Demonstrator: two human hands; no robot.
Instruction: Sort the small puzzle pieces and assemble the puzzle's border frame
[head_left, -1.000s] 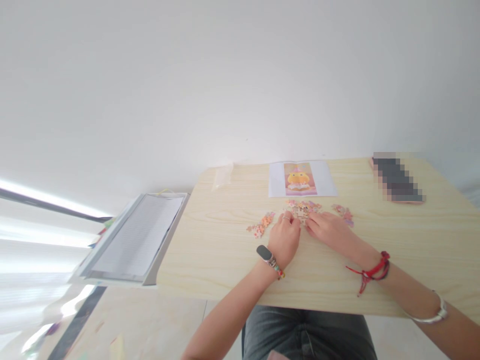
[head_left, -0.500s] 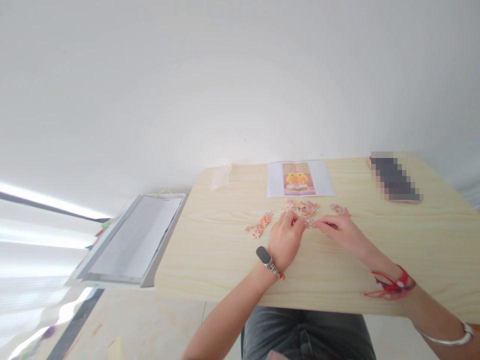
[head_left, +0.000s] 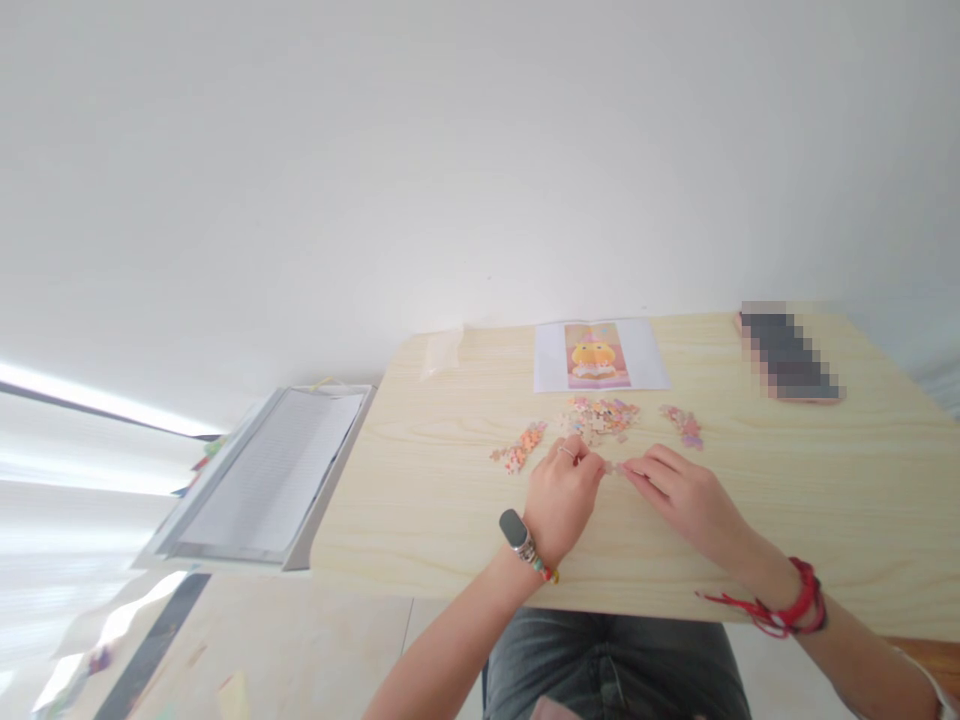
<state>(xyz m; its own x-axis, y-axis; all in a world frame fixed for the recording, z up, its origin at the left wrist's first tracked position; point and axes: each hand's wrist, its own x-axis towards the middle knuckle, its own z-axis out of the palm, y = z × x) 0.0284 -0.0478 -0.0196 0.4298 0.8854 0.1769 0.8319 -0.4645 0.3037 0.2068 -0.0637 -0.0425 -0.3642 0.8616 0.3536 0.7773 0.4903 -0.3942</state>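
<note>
Small jigsaw puzzle pieces (head_left: 600, 416) lie in a central heap just beyond my hands. My left hand (head_left: 566, 492) is closed, with thumb and index finger pinching a small pale puzzle piece (head_left: 610, 467). From the other side my right hand (head_left: 679, 492) pinches at the same spot, its fingertips on the piece's right edge. Whether this is one piece or two joined ones I cannot tell. An orange-toned group of pieces (head_left: 523, 447) lies left of my left hand. A smaller pinkish group (head_left: 682, 425) lies beyond my right hand.
A printed sheet (head_left: 651, 357) with a yellow cartoon character lies behind the heap. A clear plastic bag (head_left: 444, 352) is at the back left of the wooden table (head_left: 420, 520). A pixelated phone (head_left: 791, 358) lies at the back right. Left of the table stands a box with papers (head_left: 274, 470).
Both hands have drawn back from the central heap toward the table's front edge, holding the small piece between them. More of the heap and the right-hand group is uncovered.
</note>
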